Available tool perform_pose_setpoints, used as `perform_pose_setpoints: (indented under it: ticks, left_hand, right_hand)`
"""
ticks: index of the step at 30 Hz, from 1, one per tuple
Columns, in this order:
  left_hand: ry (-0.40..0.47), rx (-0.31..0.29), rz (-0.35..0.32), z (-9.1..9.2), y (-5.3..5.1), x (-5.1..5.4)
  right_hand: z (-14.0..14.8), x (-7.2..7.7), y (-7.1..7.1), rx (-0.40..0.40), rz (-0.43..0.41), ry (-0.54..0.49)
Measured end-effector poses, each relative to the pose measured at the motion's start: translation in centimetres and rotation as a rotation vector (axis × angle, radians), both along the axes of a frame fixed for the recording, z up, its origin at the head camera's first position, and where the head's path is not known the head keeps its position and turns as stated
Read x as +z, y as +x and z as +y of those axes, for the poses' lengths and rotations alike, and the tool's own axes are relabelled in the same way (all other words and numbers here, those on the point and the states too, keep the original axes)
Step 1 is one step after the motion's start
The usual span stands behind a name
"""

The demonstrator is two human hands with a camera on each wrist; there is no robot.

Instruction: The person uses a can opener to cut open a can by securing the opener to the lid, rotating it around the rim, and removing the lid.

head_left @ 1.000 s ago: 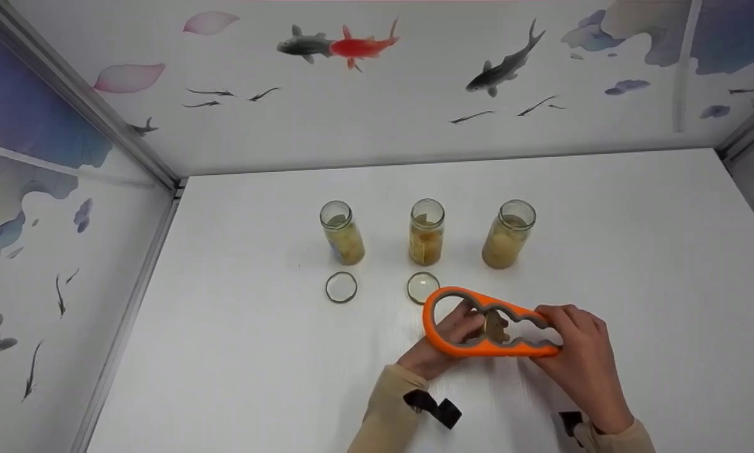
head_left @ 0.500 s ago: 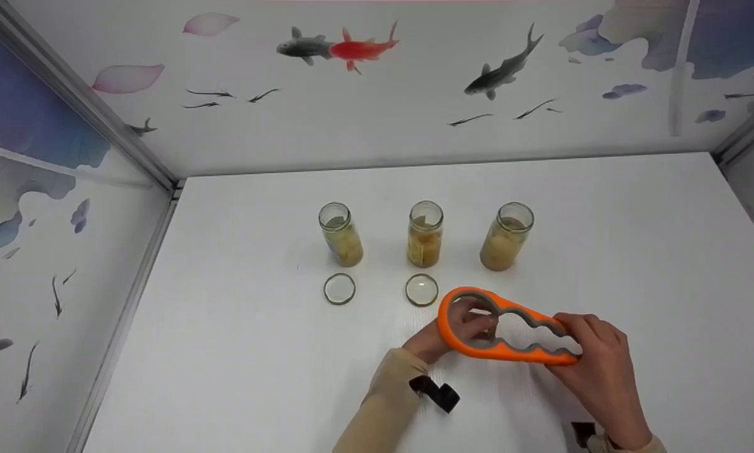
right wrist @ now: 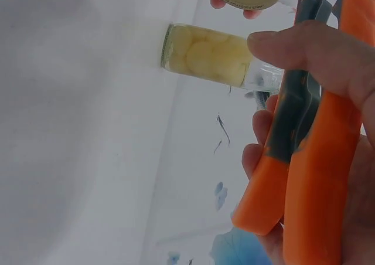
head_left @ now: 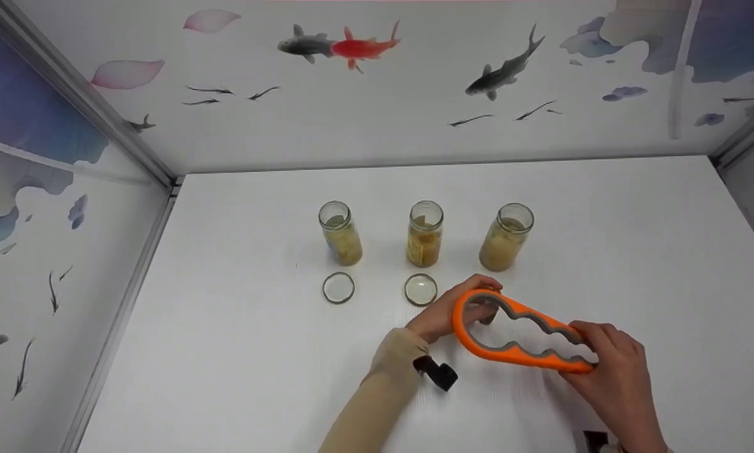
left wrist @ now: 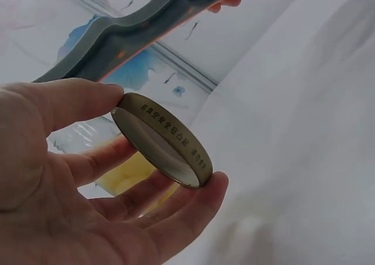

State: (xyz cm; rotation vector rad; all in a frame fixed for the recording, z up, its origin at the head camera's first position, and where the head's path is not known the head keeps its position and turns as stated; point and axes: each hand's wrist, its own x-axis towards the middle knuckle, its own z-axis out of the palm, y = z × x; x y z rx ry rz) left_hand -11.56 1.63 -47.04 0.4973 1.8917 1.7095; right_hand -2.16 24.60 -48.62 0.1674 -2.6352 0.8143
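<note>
My left hand (head_left: 443, 313) pinches a gold-coloured jar lid (left wrist: 176, 133) by its edge, between thumb and fingers. Dark printed characters run along the lid's rim. In the head view the orange tool's rounded end partly covers this hand and lid. My right hand (head_left: 622, 377) grips the two handles of an orange jar opener (right wrist: 319, 200) with grey wavy inner edges. The opener is held up off the table, its rounded end towards my left hand. Just beyond the hands stands an open glass jar (head_left: 501, 250) with pale yellow pieces inside.
Two more uncovered glass jars stand in the same row, a middle jar (head_left: 424, 246) and a left jar (head_left: 345, 244). Before each lies a lid, the middle lid (head_left: 421, 289) and the left lid (head_left: 338, 288). Printed walls enclose the white table (head_left: 238, 352) behind and at left.
My left hand has moved forward with the lid, towards the right-hand jar. The opener, in my right hand, has shifted right and slightly nearer to me, away from the lid.
</note>
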Motion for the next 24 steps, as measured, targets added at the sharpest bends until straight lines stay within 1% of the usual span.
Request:
perform_pose_setpoints:
  ticks: [1,2,3,4,5,8,10,12,14,16,18,20,23,24]
  left_hand:
    - [-0.02,0.003,0.02,0.2,-0.5,-1.4]
    - [-0.021,-0.017,0.042,0.2,-0.9,-2.3]
    - [-0.012,-0.041,0.067,0.0,-1.3,-2.8]
    - [-0.002,-0.06,0.084,-0.1,-1.5,-3.1]
    - [-0.008,-0.075,0.098,-0.2,-1.7,-3.2]
    - [-0.063,-0.081,0.128,0.0,-2.4,-3.1]
    - [-0.132,-0.081,0.165,0.4,-2.9,-3.0]
    - [-0.21,-0.081,0.189,0.7,-3.2,-2.9]
    - [-0.257,-0.077,0.188,1.1,-3.5,-2.7]
    - [-0.288,-0.067,0.171,1.5,-3.7,-2.6]
    - [-0.325,-0.07,0.189,1.8,-3.9,-2.6]
    - [-0.377,-0.083,0.241,2.2,-4.1,-2.7]
    - [-0.48,-0.107,0.343,2.7,-4.3,-2.7]
    - [-0.512,-0.112,0.367,2.8,-4.3,-2.7]
  right_hand:
    - [0.1,-0.1,0.0,-0.003,-0.003,0.002]
    - [0.2,-0.1,0.1,-0.006,-0.003,0.004]
    - [0.2,-0.1,0.1,-0.011,-0.009,0.005]
    - [0.4,-0.1,0.2,-0.016,-0.012,0.004]
    - [0.5,-0.1,0.3,-0.019,-0.014,0.004]
    - [0.7,0.0,0.5,-0.036,-0.033,0.005]
    - [0.9,0.1,0.7,-0.047,-0.047,0.008]
    - [1.0,0.2,0.8,-0.06,-0.062,0.011]
    - [1.2,0.3,0.9,-0.066,-0.066,0.013]
    - [1.3,0.3,0.9,-0.072,-0.064,0.014]
    - [1.4,0.3,1.0,-0.075,-0.059,0.016]
    - [1.5,0.3,1.0,-0.077,-0.051,0.012]
    - [1.6,0.3,1.1,-0.084,-0.047,0.011]
    - [1.6,0.3,1.2,-0.088,-0.05,0.014]
